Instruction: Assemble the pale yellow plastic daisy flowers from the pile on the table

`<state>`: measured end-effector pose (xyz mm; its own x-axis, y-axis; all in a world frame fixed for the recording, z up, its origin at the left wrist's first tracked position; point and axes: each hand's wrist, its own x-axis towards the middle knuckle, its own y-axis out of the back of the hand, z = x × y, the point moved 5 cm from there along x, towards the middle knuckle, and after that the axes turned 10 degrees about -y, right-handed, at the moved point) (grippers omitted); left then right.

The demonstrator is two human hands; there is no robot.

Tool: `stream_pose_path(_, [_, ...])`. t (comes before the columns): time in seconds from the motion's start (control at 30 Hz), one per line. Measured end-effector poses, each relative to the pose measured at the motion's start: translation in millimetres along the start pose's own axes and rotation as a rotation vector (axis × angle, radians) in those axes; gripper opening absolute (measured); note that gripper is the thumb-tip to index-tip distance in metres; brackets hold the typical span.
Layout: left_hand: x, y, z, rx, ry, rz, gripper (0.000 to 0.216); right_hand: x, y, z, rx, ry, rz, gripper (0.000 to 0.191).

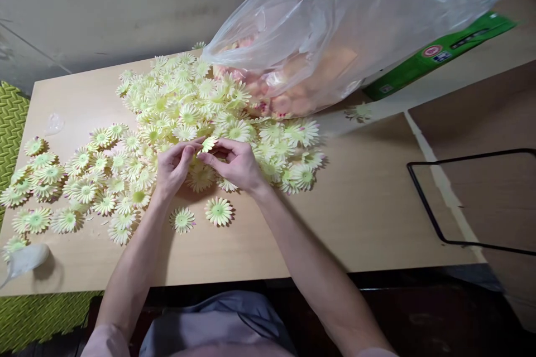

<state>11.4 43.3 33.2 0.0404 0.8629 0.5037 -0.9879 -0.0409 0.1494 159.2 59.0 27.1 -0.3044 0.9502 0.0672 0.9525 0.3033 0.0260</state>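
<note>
A large heap of pale yellow paper flowers (180,100) covers the back and left of a light wooden table (355,217). My left hand (173,166) and my right hand (237,164) meet over the heap's front edge. Both pinch one small yellow flower (208,144) between their fingertips. Two single flowers (218,211) lie on the bare wood just in front of my wrists.
A big clear plastic bag (335,28) with pinkish contents lies at the back right, touching the heap. A green box (439,53) sits behind it. A black wire frame (427,206) stands off the table's right end. A white lump (25,259) lies front left. Green mat (12,117) at left.
</note>
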Motion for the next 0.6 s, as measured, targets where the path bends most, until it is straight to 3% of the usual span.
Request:
stream_pose_path(0.33, [0.1, 1.3, 0.3, -0.011, -0.005, 0.05, 0.015, 2.2, 1.1, 5.3, 0.132, -0.068, -0.096, 0.026])
stream_pose_path(0.47, [-1.4, -1.3, -2.2, -0.106, 0.02, 0.029, 0.022, 3.1, 3.1, 7.2, 0.12, -0.058, -0.083, 0.022])
stream_pose_path(0.6, [-2.1, -0.5, -4.7, -0.016, 0.038, 0.06, 0.02, 3.8, 5.3, 7.1, 0.06, -0.038, -0.042, 0.02])
